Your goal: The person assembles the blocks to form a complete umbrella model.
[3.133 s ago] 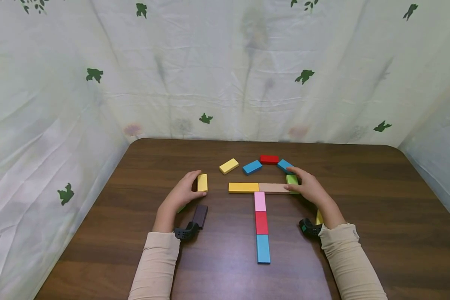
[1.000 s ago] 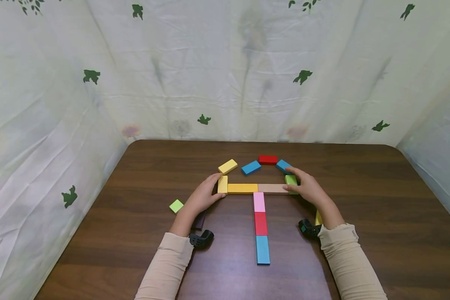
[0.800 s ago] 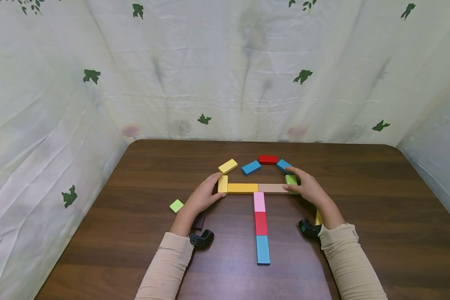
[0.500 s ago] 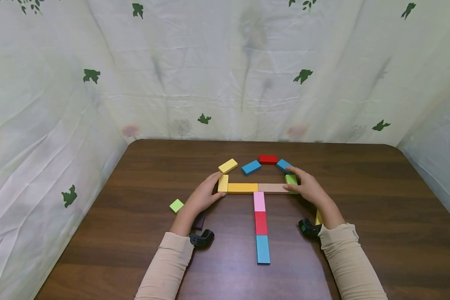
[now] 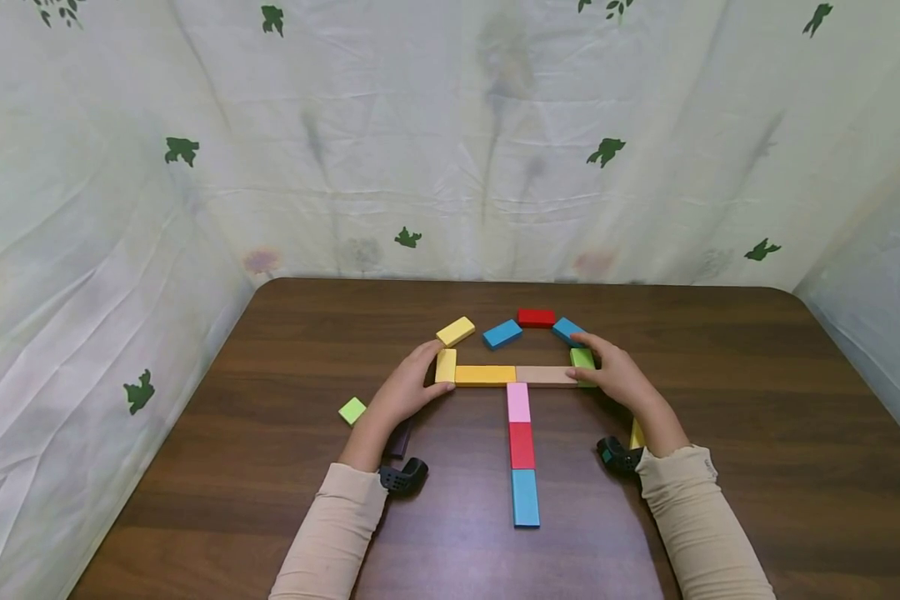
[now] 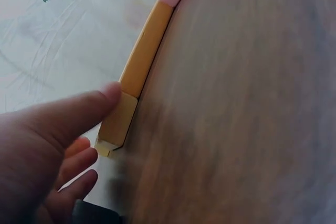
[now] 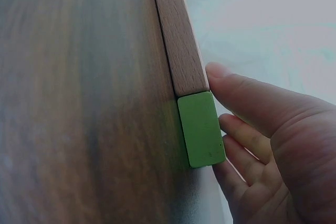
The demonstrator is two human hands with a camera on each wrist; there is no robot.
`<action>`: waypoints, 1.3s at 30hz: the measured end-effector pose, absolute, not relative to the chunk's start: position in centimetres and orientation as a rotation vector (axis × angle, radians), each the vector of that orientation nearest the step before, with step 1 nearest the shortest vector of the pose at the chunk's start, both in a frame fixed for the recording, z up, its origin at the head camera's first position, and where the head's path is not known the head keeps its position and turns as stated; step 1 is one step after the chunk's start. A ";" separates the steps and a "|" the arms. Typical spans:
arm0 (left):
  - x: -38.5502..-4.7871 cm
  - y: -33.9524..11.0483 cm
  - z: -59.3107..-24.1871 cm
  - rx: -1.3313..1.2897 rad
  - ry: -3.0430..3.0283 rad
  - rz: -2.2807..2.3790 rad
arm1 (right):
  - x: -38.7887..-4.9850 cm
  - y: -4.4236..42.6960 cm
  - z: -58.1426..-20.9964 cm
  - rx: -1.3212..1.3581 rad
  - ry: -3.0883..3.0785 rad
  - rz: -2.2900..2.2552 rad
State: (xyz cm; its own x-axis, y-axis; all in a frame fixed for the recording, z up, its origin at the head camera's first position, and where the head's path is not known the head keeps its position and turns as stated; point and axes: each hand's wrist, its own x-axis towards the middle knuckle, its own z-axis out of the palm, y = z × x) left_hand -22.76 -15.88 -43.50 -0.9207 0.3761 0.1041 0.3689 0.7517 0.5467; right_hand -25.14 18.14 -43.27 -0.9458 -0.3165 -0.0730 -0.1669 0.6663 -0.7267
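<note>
In the head view my left hand (image 5: 401, 392) holds a pale yellow block (image 5: 446, 366) between thumb and fingers, thumb at its near end. That block stands against the left end of an orange-yellow block (image 5: 485, 376). My right hand (image 5: 611, 371) holds a green block (image 5: 582, 358) the same way, at the right end of a light-brown block (image 5: 543, 377). In the left wrist view the left thumb lies along the yellow block (image 6: 117, 120). The right wrist view shows the green block (image 7: 201, 129) touching the brown block (image 7: 181, 40), thumb and fingers at its side.
A pink block (image 5: 518, 403), a red block (image 5: 521, 446) and a blue block (image 5: 525, 498) form a stem toward me. Behind the row lie a yellow block (image 5: 456, 332), two blue blocks (image 5: 502, 334) and a red block (image 5: 536, 318). Left, a lime block (image 5: 352, 411) and dark block (image 5: 397, 442).
Since the oldest frame my left hand has moved right, bringing the pale yellow block against the orange-yellow one. My right hand has stayed at the green block. Over the last second almost nothing moves.
</note>
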 end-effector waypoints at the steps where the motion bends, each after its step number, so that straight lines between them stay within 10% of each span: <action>1: -22.8 -15.9 -43.4 0.620 2.929 0.916 | -25.1 18.1 -43.2 -0.397 2.688 -1.145; 39: -28.4 -15.4 -43.3 0.366 2.867 1.167 | -25.1 18.2 -43.4 -0.405 2.693 -1.146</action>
State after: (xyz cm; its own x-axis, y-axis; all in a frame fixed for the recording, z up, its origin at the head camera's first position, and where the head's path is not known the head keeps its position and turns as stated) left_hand -28.42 -15.37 -43.29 -0.9721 0.2255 0.0650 0.2068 0.6922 0.6914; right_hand -25.12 18.22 -43.40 -0.9453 -0.3199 -0.0641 -0.1755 0.6643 -0.7266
